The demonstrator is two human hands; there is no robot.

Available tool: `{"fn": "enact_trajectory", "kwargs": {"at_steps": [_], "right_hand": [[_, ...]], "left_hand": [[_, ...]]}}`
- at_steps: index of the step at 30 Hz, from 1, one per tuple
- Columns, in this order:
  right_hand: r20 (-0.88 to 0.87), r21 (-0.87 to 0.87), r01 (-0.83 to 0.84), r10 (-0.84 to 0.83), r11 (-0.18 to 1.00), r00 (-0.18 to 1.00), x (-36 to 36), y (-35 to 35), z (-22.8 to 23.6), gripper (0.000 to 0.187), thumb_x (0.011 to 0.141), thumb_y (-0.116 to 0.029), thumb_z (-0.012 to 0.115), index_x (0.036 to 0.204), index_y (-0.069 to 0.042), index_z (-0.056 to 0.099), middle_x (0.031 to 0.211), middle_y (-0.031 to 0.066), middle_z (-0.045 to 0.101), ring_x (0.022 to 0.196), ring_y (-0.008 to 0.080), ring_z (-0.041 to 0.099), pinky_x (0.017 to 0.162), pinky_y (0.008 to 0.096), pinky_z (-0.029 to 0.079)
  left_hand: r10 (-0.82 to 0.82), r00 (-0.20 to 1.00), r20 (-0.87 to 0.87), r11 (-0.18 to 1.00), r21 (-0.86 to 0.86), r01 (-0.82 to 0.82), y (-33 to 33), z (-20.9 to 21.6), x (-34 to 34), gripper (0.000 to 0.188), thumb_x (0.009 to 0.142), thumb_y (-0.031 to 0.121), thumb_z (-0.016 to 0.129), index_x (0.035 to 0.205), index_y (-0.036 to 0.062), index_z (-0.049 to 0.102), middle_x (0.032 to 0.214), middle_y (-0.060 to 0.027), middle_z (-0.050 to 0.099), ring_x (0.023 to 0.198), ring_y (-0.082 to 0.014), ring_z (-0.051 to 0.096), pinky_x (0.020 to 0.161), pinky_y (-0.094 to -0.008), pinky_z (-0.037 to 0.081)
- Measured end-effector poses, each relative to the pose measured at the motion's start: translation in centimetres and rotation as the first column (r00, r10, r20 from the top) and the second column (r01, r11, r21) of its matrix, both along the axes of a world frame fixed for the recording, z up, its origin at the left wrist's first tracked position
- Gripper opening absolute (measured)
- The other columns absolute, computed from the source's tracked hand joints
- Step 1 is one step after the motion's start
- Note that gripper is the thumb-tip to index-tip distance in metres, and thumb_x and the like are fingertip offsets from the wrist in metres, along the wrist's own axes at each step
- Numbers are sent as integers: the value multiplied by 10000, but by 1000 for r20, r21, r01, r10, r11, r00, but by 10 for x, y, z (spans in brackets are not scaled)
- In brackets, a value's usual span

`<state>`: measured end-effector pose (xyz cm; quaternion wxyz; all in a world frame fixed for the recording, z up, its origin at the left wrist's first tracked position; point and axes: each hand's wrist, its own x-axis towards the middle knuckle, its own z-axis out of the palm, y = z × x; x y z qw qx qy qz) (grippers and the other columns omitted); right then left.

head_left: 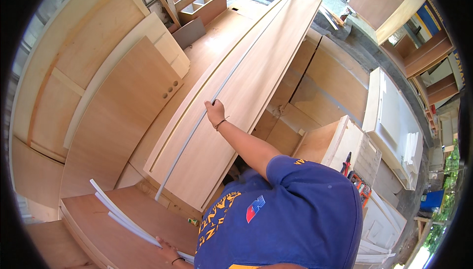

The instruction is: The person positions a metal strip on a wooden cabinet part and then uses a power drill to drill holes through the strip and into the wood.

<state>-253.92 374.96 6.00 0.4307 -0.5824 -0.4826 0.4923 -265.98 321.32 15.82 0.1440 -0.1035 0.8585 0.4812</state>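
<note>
Low in the frame my left hand (pixel 169 252) grips loose white strips (pixel 123 215); mid-frame my right hand (pixel 215 112) pinches the grey strip (pixel 197 124) on the long board (pixel 256 67). I'd press it evenly along its line.

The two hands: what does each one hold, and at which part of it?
The right hand grips the long grey strip on the wooden panel, around its middle. The left hand holds white strips at their near end.
</note>
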Motion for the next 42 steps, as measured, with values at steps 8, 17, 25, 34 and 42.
{"fn": "enact_trajectory", "kwargs": {"at_steps": [8,17,25,34,42], "right_hand": [[165,-360,-253,328,898,930,-9,61,-98,505,857,-523,569,626,-83,486,518,56,443,418,188,428,398,362,378],[-89,-585,-168,143,794,986,-70,75,-69,532,781,-397,736,964,73,567,714,113,565,527,211,493,459,346,409],[256,-589,-73,272,805,928,-106,98,-101,747,755,-519,705,1128,113,561,1181,240,583,1054,335,592,895,374,490],[538,-501,-36,344,865,769,-112,87,-90,680,769,-526,685,1064,82,612,1096,228,627,983,321,625,858,389,499],[557,-469,-152,425,870,714,-114,82,-84,703,766,-556,666,1045,87,623,1094,236,626,995,335,614,867,407,476]], "left_hand": [[-131,991,-33,973,-196,122,62,32,15,461,927,491,497,824,45,554,609,3,438,517,-123,392,462,-309,341],[18,994,-104,922,-384,-57,42,60,80,515,892,449,569,1023,-48,588,861,-156,624,782,-218,582,738,-339,461],[303,952,-37,887,-354,-296,16,43,149,474,896,433,575,1028,-23,568,781,-105,554,660,-176,526,622,-311,416],[445,895,26,874,-230,-428,31,38,180,353,902,411,587,854,71,508,529,39,382,378,-59,364,343,-235,296],[497,866,56,851,-226,-474,62,57,180,347,901,409,588,856,73,511,526,41,382,381,-59,362,345,-233,304]]}}
